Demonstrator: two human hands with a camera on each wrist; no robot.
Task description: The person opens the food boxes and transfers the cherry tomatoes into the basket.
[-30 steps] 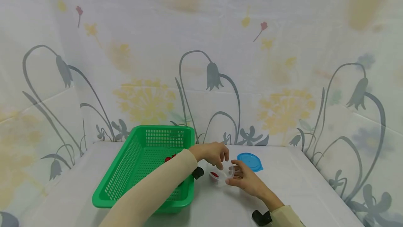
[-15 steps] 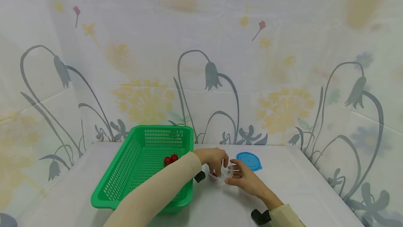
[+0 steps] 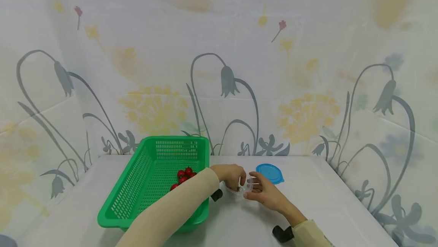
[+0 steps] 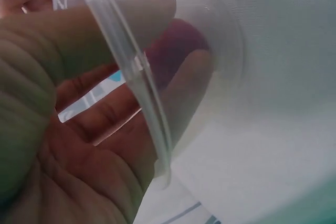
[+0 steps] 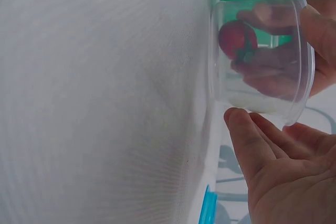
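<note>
A clear plastic tub (image 5: 262,98) stands on the table between my hands. My left hand (image 3: 234,174) reaches down into it, thumb and fingertips on either side of a cherry tomato (image 5: 234,39) near the bottom. Through the wall in the left wrist view, the tomato (image 4: 177,48) shows red between those fingers. My right hand (image 3: 268,196) is at the tub's right side, its fairly straight fingers spread along the outside wall. In the right wrist view its fingertips (image 5: 239,116) are right at the wall, near the base.
Left of the tub stands a green perforated basket (image 3: 137,186) holding several cherry tomatoes (image 3: 183,179), partly hidden behind my left sleeve. A blue lid (image 3: 269,173) lies behind the tub. A flower-printed cloth (image 3: 219,68) hangs behind the table.
My left hand has gone from above the tub down into it, to the tomato. My right hand stays at the tub's side. More tomatoes in the basket show beside my left sleeve.
</note>
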